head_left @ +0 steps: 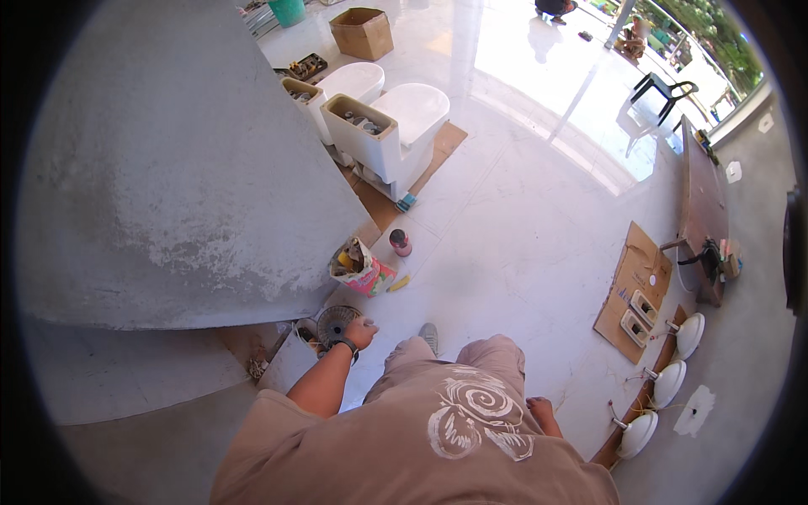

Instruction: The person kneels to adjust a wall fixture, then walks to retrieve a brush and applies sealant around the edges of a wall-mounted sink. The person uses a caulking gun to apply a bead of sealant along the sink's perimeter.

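"Basket (333,320) first: where was it seen?"

"It was seen on the floor (505,252), by the corner of the grey wall (168,168), just beside the left hand (361,333). Whether it was touched could not be told."

"Was anything gripped by that hand?"

"The fingers were loosely bent, but whether anything was held could not be made out. A dark watch (350,348) was worn on the wrist."

"And how was the right hand (543,412) kept?"

"It was held low beside the body and partly hidden by the brown shirt (379,429); how far it was opened, or whether anything was grasped, could not be told."

"What was placed around the basket?"

"A bag (370,279) of scraps was stood just beyond it, with a yellow piece (400,284) and a pink can (401,246) near its side. Two toilets (362,151) were set farther off, on cardboard (444,145)."

"And on the right?"

"Three white fittings (670,384) were leaned in a row, and a brown desk (705,194) was placed beyond them."
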A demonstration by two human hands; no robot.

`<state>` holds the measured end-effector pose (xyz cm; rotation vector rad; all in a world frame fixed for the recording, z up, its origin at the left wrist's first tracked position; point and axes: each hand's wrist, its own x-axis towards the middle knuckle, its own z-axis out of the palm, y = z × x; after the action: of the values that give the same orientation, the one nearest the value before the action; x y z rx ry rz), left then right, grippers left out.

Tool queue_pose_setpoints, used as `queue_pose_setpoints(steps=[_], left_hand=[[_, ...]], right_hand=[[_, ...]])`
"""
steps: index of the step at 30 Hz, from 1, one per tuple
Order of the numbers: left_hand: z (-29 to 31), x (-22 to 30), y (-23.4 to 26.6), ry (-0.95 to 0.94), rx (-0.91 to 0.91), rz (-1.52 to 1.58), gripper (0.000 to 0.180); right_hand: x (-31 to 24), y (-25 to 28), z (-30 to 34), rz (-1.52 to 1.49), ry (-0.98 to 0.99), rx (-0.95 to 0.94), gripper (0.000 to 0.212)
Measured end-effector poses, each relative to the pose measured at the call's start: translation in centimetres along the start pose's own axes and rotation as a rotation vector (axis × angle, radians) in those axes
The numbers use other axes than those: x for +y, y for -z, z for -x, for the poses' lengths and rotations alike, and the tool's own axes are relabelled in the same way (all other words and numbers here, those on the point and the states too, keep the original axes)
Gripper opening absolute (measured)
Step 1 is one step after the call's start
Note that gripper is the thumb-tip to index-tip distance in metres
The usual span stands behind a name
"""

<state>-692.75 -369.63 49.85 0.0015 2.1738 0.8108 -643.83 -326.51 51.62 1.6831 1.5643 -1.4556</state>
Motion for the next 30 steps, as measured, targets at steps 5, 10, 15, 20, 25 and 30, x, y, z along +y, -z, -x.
queue_pose_setpoints(steps=[5, 10, 15, 20, 25, 30], left_hand=[[-9.2, 11.0, 2.6, 0.061, 0.098, 0.08, 0.05], [-14.8, 15.9, 0.4, 0.25, 0.086, -0.086, 0.041], [-18.1, 23.1, -2.5, 0.078, -0.258, -0.523, 0.039], [-25.4, 32.7, -6.4, 0.369, -0.005, 0.041, 0.044], [-37.5, 42.3, -5.7, 0.224, -0.027, -0.112, 0.045], [-48.6, 55.5, 0.6, 0.382, -0.056, 0.1, 0.045]], right_hand=[[-3.6, 0.9, -9.7, -0.012, -0.244, -0.129, 0.032], [-15.1, 8.6, -22.4, 0.086, -0.239, -0.15, 0.032], [-38.4, 21.1, -30.1, 0.186, -0.013, -0.034, 0.031], [-66.1, 29.6, -35.3, 0.055, 0.178, 0.08, 0.031], [-84.0, 30.7, -41.2, 0.069, 0.325, 0.092, 0.033], [-91.5, 29.6, -41.9, 0.326, 0.135, -0.055, 0.033]])
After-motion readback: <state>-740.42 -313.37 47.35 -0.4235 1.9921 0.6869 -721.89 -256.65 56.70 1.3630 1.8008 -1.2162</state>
